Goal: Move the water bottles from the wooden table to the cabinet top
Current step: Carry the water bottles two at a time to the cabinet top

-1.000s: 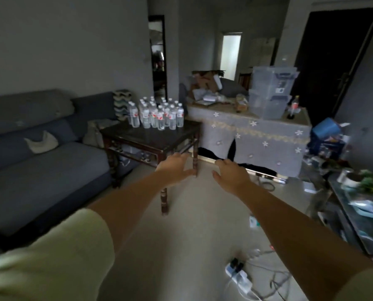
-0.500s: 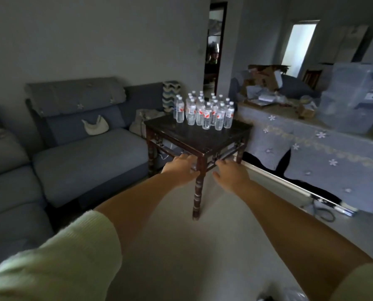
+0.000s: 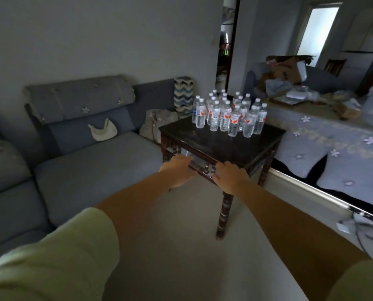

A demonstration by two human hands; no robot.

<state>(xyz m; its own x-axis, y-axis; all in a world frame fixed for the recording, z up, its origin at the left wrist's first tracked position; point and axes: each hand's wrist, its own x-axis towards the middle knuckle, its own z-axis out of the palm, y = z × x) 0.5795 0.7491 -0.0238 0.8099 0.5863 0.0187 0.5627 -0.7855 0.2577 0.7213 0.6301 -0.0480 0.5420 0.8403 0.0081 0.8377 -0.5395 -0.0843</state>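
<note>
Several clear water bottles with white caps and red-and-white labels stand clustered at the far side of a dark wooden table. My left hand and my right hand are both stretched out in front of the table's near corner, fingers spread, holding nothing. They are well short of the bottles. The cabinet top, draped in a blue-grey cloth with white flowers, runs along the right side behind the table.
A grey sofa with a small white bag fills the left. Cardboard boxes and clutter lie on the cabinet's far end. Cables and a plug lie on the floor at the right. A doorway opens behind the table.
The view has moved closer to the table and turned left. The table and bottles now look larger. Both hands stay stretched forward and hold nothing.
</note>
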